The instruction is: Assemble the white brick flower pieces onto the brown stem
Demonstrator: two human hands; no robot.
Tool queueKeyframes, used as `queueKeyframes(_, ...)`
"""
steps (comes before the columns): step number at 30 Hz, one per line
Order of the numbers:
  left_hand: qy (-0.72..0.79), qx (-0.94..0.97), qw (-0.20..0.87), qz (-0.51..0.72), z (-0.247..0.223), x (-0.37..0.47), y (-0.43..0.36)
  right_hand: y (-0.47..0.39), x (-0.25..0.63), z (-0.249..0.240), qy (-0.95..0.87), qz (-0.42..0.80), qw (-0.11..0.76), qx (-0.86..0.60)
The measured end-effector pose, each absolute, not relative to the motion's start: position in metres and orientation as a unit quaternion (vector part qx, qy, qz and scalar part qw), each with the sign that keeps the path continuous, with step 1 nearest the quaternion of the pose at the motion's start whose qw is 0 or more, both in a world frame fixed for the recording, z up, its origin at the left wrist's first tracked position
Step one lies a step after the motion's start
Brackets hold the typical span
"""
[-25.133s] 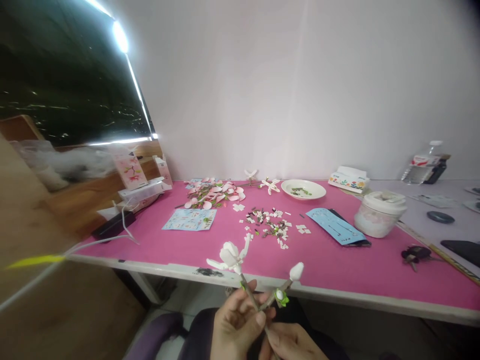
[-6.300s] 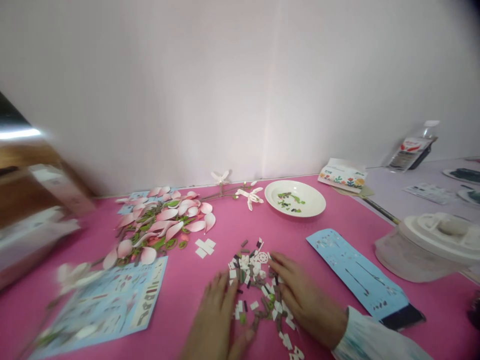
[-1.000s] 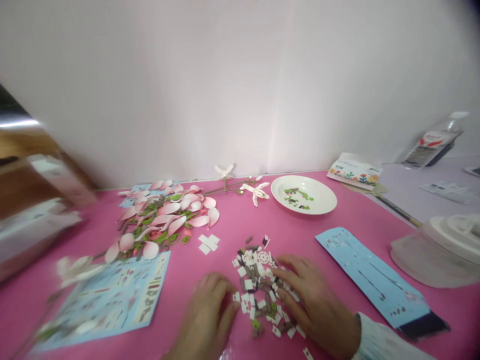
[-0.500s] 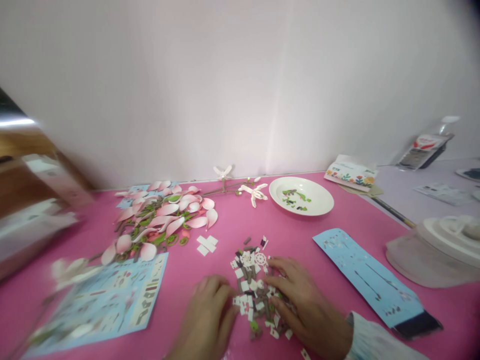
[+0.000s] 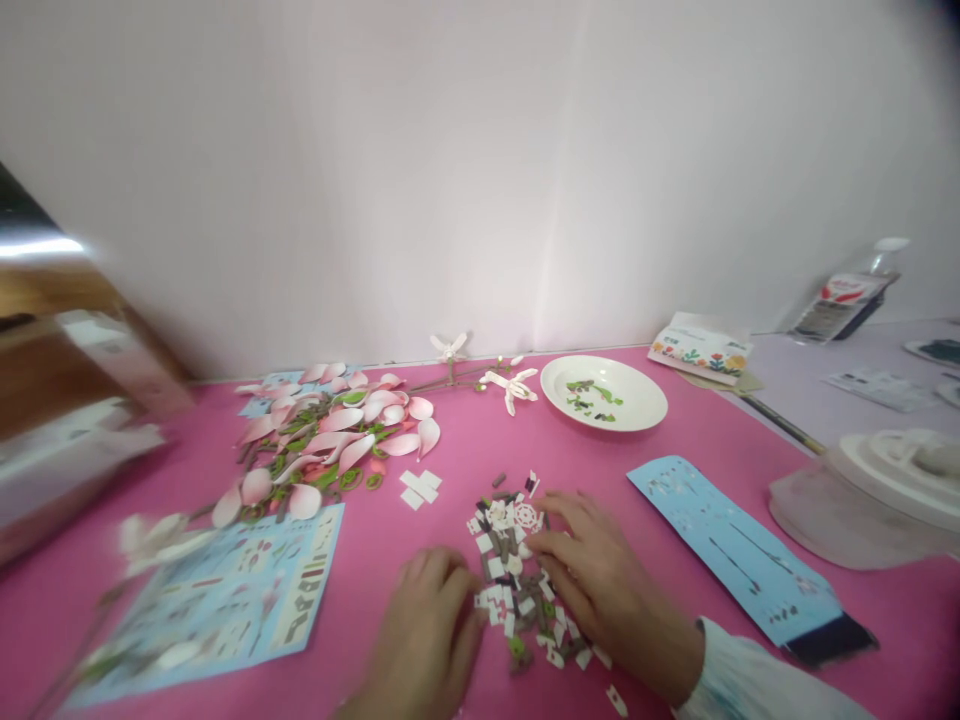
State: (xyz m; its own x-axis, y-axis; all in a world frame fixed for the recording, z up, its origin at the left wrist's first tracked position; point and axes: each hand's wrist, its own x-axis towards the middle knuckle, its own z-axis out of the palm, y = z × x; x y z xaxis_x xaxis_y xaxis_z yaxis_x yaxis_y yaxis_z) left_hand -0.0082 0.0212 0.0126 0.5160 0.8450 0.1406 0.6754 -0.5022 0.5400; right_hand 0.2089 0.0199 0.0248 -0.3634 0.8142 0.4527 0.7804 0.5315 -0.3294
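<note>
A loose pile of small building-brick pieces (image 5: 517, 580), white, grey-brown, black and a few green, lies on the pink table in front of me. My right hand (image 5: 607, 590) is over the pile's right side, fingers apart and touching pieces, gripping none that I can see. At the pile's left edge, my left hand (image 5: 427, 625) rests with loosely bent fingers; its fingertips are partly hidden, and nothing shows in it. Several white flat tiles (image 5: 421, 488) lie together just beyond. A round white lattice piece (image 5: 527, 515) sits near the right fingertips.
Pink petals (image 5: 341, 420) with green and brown pieces are heaped at left, by a blue parts sheet (image 5: 247, 600). Behind lies a branch with white flowers (image 5: 510, 387). A white plate (image 5: 645, 410) holds green bits. At right are a blue booklet (image 5: 739, 550) and a lidded container (image 5: 840, 510).
My right hand has shifted slightly, and pieces at the pile's lower right are spread and more exposed. The left hand stays beside the pile. The view has moved slightly.
</note>
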Motion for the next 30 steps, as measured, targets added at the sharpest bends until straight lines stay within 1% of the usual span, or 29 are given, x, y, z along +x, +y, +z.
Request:
queueKeyframes(4,0.453,0.838,0.220,0.209,0.011,-0.009,0.020,0.030,0.198,0.030,-0.838,0.060,0.274,-0.468)
queueKeyframes(14,0.444,0.846,0.216,0.201,0.010,-0.009,0.019,0.044,0.187,0.023,-0.840,0.079,0.255,-0.472)
queueKeyframes(19,0.443,0.846,0.219,0.200,0.010,-0.010,0.020,0.042,0.189,0.023,-0.825,0.082,0.274,-0.488)
queueKeyframes(26,0.440,0.848,0.226,0.191,0.009,-0.012,0.020,0.027,0.206,0.036,-0.798,0.070,0.314,-0.510)
queueKeyframes(30,0.437,0.852,0.219,0.191,0.007,-0.011,0.020,0.016,0.219,0.031,-0.792,0.059,0.344,-0.501)
